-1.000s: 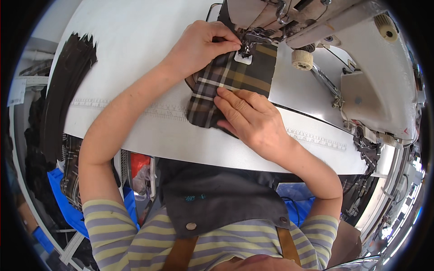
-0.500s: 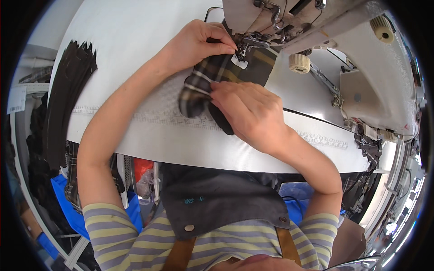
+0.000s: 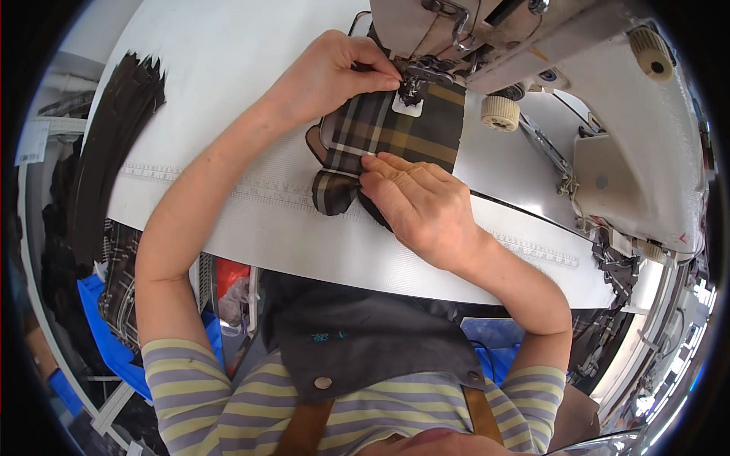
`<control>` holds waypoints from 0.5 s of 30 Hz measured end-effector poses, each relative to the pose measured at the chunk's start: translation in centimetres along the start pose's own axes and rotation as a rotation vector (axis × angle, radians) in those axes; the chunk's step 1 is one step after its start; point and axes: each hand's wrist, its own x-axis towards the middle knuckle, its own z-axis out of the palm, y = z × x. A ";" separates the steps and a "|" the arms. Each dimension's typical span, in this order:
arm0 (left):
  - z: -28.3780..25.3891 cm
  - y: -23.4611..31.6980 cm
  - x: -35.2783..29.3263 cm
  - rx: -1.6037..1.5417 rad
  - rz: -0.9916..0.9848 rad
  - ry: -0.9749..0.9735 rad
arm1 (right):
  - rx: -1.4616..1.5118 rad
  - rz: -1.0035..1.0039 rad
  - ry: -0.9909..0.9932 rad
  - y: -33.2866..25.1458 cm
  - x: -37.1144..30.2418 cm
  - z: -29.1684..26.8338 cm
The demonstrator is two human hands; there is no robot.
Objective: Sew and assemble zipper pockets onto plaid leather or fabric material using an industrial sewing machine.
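Note:
A plaid fabric piece in black, tan and white lies on the white sewing table under the presser foot of a sewing machine. My left hand is closed in a pinch at the fabric's edge, thumb and forefinger tips close beside the foot. Lower down, my right hand has its fingers and thumb drawn together on the near part of the same fabric. A folded plaid end hangs out to the left of those fingertips. Dark cloth shows partly beneath my right hand.
The machine head with its ribbed cream knobs stands at the upper right. A stack of dark strips lies along the table's left side. A printed ruler crosses the table. Blue bins sit below the edge.
The plaid fabric has come to lie flatter, with more of its pattern showing. Its loose end has stopped blurring. My right hand has shifted slightly down; my left stays by the foot.

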 end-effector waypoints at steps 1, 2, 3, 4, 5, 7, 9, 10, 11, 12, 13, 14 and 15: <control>0.0 0.0 0.0 -0.012 0.002 -0.005 | -0.001 -0.007 -0.004 0.0 0.0 0.0; 0.1 0.0 -0.1 -0.012 -0.021 0.001 | -0.004 -0.002 -0.001 -0.1 0.1 0.0; 0.2 0.0 -0.1 -0.012 -0.044 0.006 | -0.016 0.012 -0.003 -0.1 0.1 -0.1; 0.2 -0.1 -0.1 -0.012 -0.044 0.008 | -0.025 0.018 -0.004 -0.1 0.1 0.0; 0.3 -0.1 -0.1 -0.015 -0.016 0.009 | -0.027 0.022 -0.008 -0.1 0.1 0.0; 0.3 -0.1 -0.2 -0.017 0.011 0.014 | -0.021 0.015 -0.009 0.0 0.1 -0.1; 0.5 -0.1 -0.3 -0.015 -0.006 -0.005 | -0.021 0.016 -0.013 0.0 0.1 -0.1; 0.5 -0.2 -0.3 -0.017 -0.007 -0.003 | -0.022 0.009 -0.013 0.1 0.1 -0.1; 0.6 -0.2 -0.3 -0.005 0.007 0.003 | -0.021 0.014 -0.017 0.1 0.1 -0.2; 0.6 -0.2 -0.4 0.007 0.021 0.009 | -0.017 0.017 -0.018 0.1 0.1 -0.2; 0.7 -0.3 -0.4 0.008 0.021 0.010 | -0.011 0.013 -0.014 0.1 0.1 -0.2; 0.7 -0.3 -0.5 0.018 0.016 0.006 | -0.013 0.019 -0.018 0.1 0.1 -0.1; 0.7 -0.3 -0.5 0.029 0.011 0.003 | -0.009 0.019 -0.013 0.1 0.1 -0.1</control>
